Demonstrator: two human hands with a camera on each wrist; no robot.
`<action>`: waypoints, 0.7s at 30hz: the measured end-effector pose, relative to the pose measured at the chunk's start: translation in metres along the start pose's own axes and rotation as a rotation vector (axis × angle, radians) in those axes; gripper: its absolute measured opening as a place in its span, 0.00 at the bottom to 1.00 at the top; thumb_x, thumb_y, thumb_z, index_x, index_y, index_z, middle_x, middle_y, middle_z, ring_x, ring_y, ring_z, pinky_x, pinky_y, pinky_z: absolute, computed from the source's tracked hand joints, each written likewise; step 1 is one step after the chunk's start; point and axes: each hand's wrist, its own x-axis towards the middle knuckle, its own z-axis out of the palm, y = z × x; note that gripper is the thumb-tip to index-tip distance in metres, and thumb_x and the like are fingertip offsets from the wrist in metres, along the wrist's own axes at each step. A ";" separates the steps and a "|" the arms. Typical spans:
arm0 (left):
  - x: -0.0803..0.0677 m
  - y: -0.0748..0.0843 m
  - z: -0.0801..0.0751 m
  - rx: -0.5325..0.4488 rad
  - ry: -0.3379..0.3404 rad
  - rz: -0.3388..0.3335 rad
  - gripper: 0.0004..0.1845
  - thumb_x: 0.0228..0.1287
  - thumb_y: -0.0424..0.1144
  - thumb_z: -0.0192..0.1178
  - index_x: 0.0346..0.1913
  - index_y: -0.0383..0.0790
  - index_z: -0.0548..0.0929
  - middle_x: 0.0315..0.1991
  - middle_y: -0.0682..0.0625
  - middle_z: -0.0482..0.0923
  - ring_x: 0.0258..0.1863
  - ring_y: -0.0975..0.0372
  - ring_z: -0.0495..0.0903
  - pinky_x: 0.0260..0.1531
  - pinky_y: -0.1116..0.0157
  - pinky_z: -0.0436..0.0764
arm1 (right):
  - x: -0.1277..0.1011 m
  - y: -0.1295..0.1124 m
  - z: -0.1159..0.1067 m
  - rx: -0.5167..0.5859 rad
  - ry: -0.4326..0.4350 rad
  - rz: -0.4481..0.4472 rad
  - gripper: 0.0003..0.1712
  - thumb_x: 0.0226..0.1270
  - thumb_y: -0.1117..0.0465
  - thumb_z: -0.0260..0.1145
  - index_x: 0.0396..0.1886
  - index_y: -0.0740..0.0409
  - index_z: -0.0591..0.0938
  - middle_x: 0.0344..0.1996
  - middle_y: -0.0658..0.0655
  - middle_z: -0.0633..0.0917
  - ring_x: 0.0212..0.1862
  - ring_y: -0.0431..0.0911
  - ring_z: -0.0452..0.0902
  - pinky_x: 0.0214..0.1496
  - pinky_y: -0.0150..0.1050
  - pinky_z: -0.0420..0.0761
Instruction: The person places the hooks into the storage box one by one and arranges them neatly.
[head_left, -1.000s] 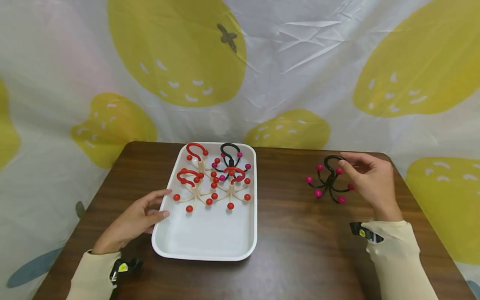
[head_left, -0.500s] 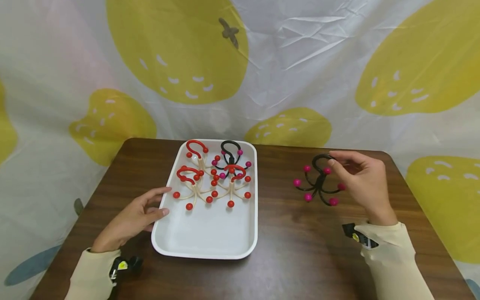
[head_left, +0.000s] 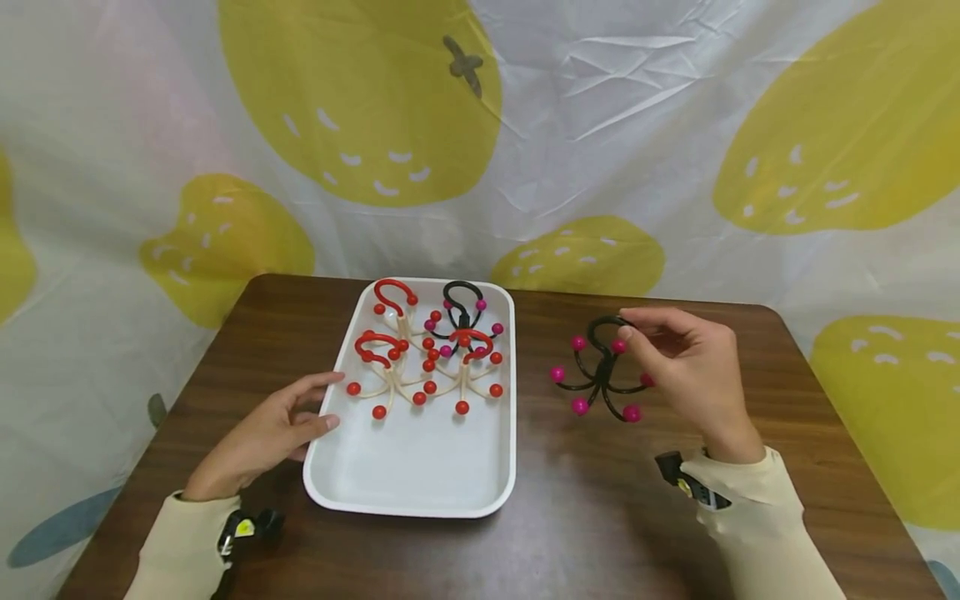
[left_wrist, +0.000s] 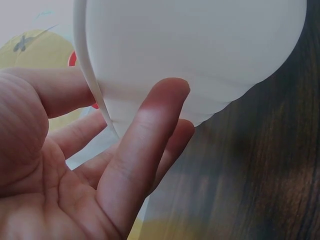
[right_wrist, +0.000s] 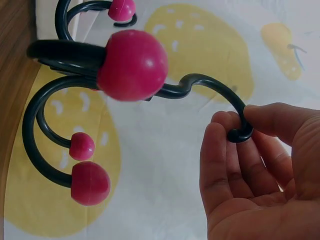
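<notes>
No legible text, labels, brands or numbers in any view. The backdrop cloth point(head_left: 570, 125) carries only printed yellow fruit shapes with white dashes (pattern, not lettering). A small yellow sticker on the wrist device point(head_left: 242, 527) shows a mark too small to read.

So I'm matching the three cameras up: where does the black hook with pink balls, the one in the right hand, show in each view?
Head: black hook right of centre, off the table, pinched by its top loop in the right hand.
Left wrist: not in it; only the left hand at the white tray.
Right wrist: hook fills upper left, fingers at lower right.
Shared landmark: the lemon-print cloth behind.
</notes>
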 end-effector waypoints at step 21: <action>0.000 0.000 0.001 0.010 0.001 0.016 0.38 0.75 0.37 0.67 0.82 0.46 0.63 0.71 0.30 0.68 0.56 0.47 0.86 0.38 0.52 0.92 | -0.010 -0.035 0.048 0.139 -0.142 -0.102 0.14 0.62 0.75 0.76 0.45 0.59 0.93 0.36 0.57 0.93 0.32 0.36 0.87 0.33 0.27 0.86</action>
